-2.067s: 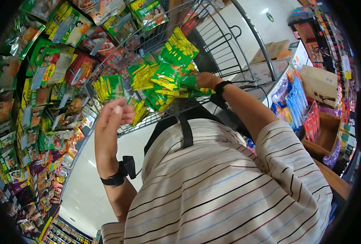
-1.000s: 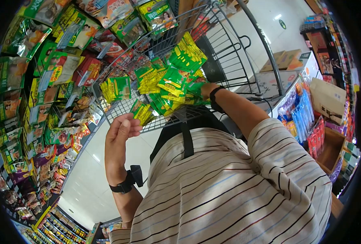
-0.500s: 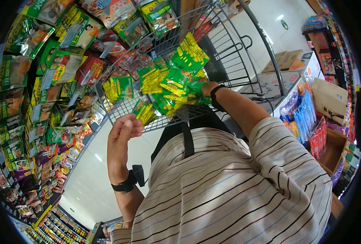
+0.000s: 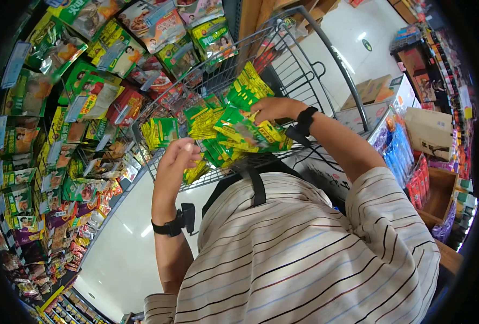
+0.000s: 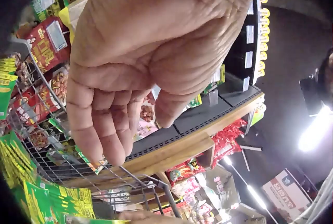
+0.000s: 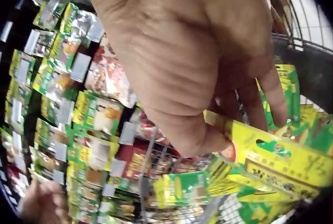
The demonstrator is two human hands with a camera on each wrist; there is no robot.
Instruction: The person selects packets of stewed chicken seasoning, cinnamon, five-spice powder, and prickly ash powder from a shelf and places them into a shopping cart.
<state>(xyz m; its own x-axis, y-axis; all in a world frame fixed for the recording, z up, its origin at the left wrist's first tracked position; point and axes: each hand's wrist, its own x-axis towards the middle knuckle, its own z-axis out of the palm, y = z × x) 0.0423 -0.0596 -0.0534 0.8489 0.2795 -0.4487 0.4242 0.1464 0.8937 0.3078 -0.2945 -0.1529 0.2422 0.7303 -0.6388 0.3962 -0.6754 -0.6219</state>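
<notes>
In the head view my right hand (image 4: 277,109) is over the right part of a pile of green and yellow snack packets (image 4: 226,148) in a wire shopping cart (image 4: 188,183). Its thumb and fingers pinch the yellow top strip of one packet (image 6: 283,164), as the right wrist view shows, with the fingertips partly hidden behind it. My left hand (image 4: 175,162) hovers at the cart's near left edge, fingers loosely bent and palm bare in the left wrist view. A separate stack of packets (image 4: 161,132) lies just beyond it in the cart.
Racks of hanging snack bags (image 4: 96,97) line the left side, close to the cart. To the right are a white carton (image 4: 398,94), blue and red packages (image 4: 420,181) and a wooden bin (image 4: 439,191). Pale floor (image 4: 126,243) shows below the cart.
My right hand has lifted from the pile's right end and shifted over it, now with a packet pinched. My left hand has risen slightly and come closer to the packets in the cart.
</notes>
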